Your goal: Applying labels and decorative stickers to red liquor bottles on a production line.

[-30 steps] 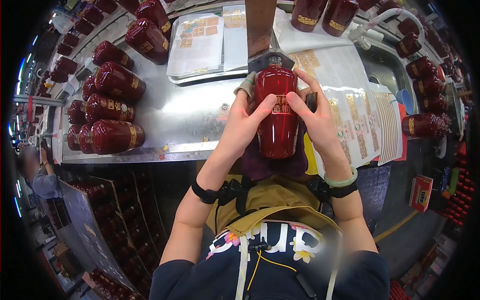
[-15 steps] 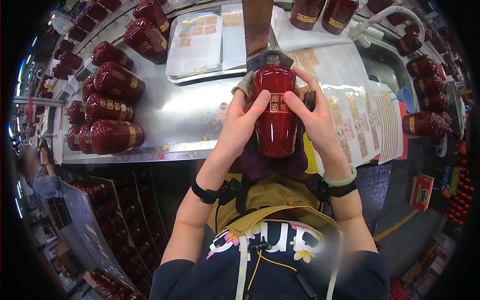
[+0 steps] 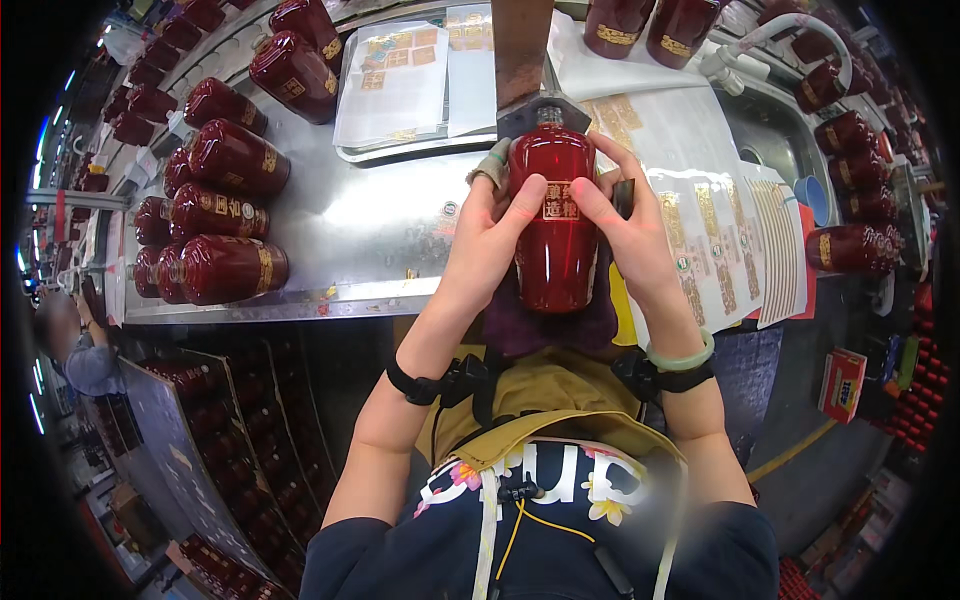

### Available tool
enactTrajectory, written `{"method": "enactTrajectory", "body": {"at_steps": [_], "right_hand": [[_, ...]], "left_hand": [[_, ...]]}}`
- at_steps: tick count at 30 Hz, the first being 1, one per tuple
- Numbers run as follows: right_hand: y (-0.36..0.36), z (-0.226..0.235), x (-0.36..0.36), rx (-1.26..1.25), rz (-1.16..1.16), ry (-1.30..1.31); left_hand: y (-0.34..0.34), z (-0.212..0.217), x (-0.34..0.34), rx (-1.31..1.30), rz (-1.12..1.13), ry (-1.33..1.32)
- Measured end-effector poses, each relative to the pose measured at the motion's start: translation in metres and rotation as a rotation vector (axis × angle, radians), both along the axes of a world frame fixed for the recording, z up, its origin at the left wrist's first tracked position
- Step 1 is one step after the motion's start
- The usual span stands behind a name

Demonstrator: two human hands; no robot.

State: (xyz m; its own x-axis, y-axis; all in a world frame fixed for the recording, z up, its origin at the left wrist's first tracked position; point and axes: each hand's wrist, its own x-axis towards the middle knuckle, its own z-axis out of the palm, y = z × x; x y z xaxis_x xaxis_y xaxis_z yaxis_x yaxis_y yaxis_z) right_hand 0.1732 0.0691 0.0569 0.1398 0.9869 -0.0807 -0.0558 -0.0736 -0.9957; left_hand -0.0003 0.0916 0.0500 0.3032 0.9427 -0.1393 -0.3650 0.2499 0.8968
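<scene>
A dark red glass bottle (image 3: 556, 260) lies before me at the table's near edge, its clear neck pointing away. My left hand (image 3: 492, 220) grips its left side, thumb on the gold square label (image 3: 560, 201). From the right, my right hand (image 3: 628, 215) holds the bottle, its thumb pressed at the label's other edge. Something dark and narrow (image 3: 624, 198) shows by the right fingers; I cannot make out what it is. A thin red light line crosses the bottle. Under its base is a dark purple cloth (image 3: 507, 325). The fingers behind the bottle are partly hidden.
Several red bottles (image 3: 235, 270) stand or lie on the metal table (image 3: 370, 220) at left. A tray (image 3: 350, 156) with sticker sheets is at the back. Gold sticker sheets (image 3: 705, 235) lie right, beside a sink with a tap (image 3: 720, 65). A brown post (image 3: 523, 50) rises behind the bottle.
The view has shifted slightly. Both thumbs stay on the label, the left one a little nearer its upper left corner. At far left, another person's arm has moved slightly.
</scene>
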Motion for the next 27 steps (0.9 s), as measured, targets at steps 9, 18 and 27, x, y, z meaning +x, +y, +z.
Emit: {"method": "enactTrajectory", "body": {"at_steps": [9, 18, 27], "right_hand": [[0.001, -0.002, -0.002, 0.015, -0.010, -0.014], [0.002, -0.002, -0.001, 0.016, -0.003, -0.025], [-0.002, 0.009, 0.006, -0.047, 0.055, 0.018]], "left_hand": [[0.000, 0.002, 0.004, 0.040, 0.015, 0.055], [0.000, 0.000, 0.001, 0.040, 0.015, 0.019], [0.000, -0.002, 0.002, 0.012, 0.030, -0.017]]}}
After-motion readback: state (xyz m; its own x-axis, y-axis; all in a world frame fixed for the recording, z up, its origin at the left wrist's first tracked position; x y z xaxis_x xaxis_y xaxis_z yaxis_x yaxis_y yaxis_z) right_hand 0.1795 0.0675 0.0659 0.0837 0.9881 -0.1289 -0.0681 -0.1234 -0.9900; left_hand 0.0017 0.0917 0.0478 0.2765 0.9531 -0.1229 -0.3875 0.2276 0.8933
